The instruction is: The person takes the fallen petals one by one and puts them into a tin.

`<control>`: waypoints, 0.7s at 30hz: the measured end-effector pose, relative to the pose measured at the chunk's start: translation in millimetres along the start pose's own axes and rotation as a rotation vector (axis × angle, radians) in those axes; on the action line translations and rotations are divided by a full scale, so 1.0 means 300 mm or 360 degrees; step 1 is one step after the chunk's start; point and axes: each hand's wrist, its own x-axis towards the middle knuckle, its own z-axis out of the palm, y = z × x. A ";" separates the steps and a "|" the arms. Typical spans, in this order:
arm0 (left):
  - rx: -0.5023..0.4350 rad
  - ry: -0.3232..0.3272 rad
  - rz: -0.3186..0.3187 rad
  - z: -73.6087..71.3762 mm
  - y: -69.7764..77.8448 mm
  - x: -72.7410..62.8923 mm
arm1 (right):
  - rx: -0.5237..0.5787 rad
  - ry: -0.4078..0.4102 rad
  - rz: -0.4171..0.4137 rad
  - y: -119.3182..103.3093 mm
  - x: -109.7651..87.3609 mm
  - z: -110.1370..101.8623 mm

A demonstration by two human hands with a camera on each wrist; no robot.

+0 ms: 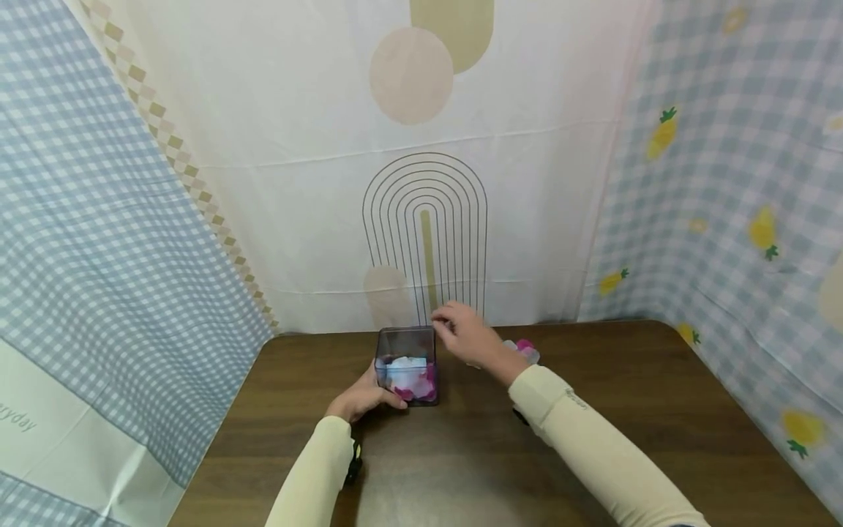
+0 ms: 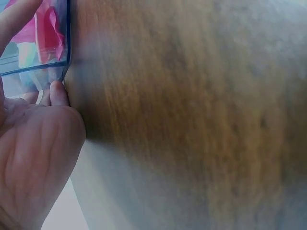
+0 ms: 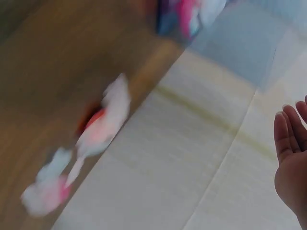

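Note:
A clear plastic box (image 1: 406, 344) stands on the wooden table with pink, white and pale blue soft-looking pieces (image 1: 411, 377) inside. My left hand (image 1: 364, 396) grips the box at its near left corner, thumb along the front and fingers round the side. In the left wrist view, the fingertips (image 2: 58, 93) lie against the clear wall. My right hand (image 1: 466, 333) is raised just right of the box's far rim. Its fingers (image 3: 286, 132) look fairly straight in the right wrist view, with nothing seen between them.
More pink and whitish pieces (image 1: 525, 350) lie on the table behind the right forearm; the right wrist view shows them blurred, with a red spot (image 3: 93, 119) beside one. A printed white cloth (image 1: 316, 219) hangs behind the table's far edge, with checked cloths at both sides.

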 end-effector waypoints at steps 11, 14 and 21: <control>0.0008 0.0021 -0.0036 0.005 -0.004 0.002 | -0.0059 -0.0043 0.0344 0.215 -0.223 -0.166; 0.0024 0.0019 -0.0026 0.004 -0.002 0.000 | -0.0077 -0.0058 0.0425 0.250 -0.266 -0.183; 0.0009 0.0043 -0.0042 0.004 -0.001 0.002 | -0.0103 -0.0054 0.0465 0.285 -0.305 -0.192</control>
